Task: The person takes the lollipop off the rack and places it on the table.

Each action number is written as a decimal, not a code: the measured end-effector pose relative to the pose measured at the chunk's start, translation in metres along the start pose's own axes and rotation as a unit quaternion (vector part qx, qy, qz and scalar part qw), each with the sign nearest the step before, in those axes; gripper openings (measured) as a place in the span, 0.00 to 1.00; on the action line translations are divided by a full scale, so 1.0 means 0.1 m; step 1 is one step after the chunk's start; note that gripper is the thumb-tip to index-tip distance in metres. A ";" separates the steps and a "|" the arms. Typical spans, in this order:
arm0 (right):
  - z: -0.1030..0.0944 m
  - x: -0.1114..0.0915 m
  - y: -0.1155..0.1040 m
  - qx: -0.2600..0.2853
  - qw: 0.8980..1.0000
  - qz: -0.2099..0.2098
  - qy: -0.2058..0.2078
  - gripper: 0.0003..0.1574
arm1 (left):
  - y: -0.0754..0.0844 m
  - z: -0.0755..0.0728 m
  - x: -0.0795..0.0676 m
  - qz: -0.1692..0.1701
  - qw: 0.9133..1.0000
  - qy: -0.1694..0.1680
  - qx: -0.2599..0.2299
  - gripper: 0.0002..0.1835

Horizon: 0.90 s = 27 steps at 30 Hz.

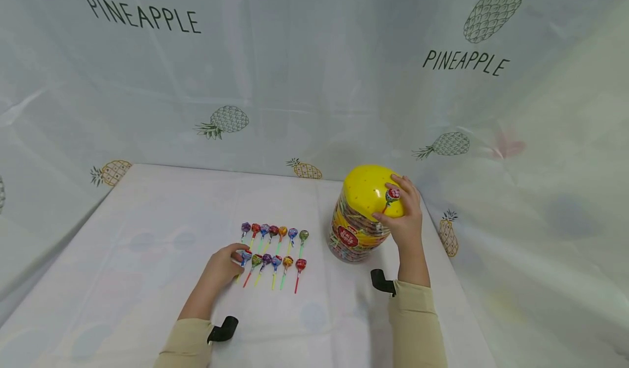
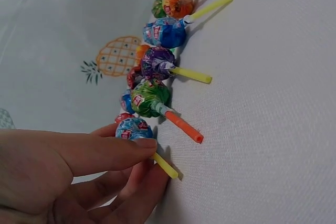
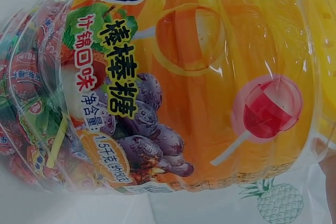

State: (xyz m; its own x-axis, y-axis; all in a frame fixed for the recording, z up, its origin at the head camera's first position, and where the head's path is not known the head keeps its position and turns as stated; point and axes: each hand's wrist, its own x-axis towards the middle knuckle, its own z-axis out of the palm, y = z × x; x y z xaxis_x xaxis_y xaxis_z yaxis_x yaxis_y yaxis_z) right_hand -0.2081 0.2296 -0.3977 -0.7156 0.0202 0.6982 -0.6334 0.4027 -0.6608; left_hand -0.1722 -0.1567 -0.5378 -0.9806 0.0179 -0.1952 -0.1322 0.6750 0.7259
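In the head view my left hand (image 1: 222, 267) is at the left end of the front row of lollipops. Its thumb and fingers pinch a blue-wrapped lollipop (image 2: 134, 129) with a yellow stick, close over the white cloth. Beside it lie a green-wrapped lollipop (image 2: 150, 98) and a purple one (image 2: 157, 63). My right hand (image 1: 405, 215) grips the yellow lid (image 1: 366, 188) of a big clear jar (image 1: 351, 234), fingers and thumb spread round its side. Between them shows a small red, white and green lollipop shape (image 1: 392, 195); I cannot tell whether it is printed.
A second row of lollipops, with a red one (image 1: 255, 228) and a green one (image 1: 304, 235), lies behind the front row. White cloth (image 1: 147, 280) covers the table. A curtain (image 1: 314, 84) printed with pineapples hangs behind the table. Wrapped sweets (image 3: 31, 103) show through the jar's wall.
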 end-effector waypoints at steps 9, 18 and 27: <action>0.00 0.01 0.00 0.008 1.000 -0.006 0.000 0.33 | -0.01 0.03 -0.01 -0.009 1.000 0.001 -0.003 0.29; -0.01 0.01 0.01 0.011 1.000 -0.005 0.000 0.34 | 0.07 -0.03 -0.06 0.007 0.999 0.038 0.011 0.29; -0.01 0.00 0.02 0.009 1.000 -0.016 0.001 0.34 | 0.70 -0.09 -0.09 0.072 0.996 0.053 -0.010 0.27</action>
State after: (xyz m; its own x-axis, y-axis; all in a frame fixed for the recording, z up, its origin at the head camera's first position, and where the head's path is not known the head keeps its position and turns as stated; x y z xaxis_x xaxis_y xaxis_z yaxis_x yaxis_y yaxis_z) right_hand -0.2093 0.2315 -0.3985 -0.6940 0.0085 0.7199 -0.6614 0.3875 -0.6422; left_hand -0.1743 -0.1167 -0.4796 -0.9992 0.0354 -0.0175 0.0101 0.6561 0.7546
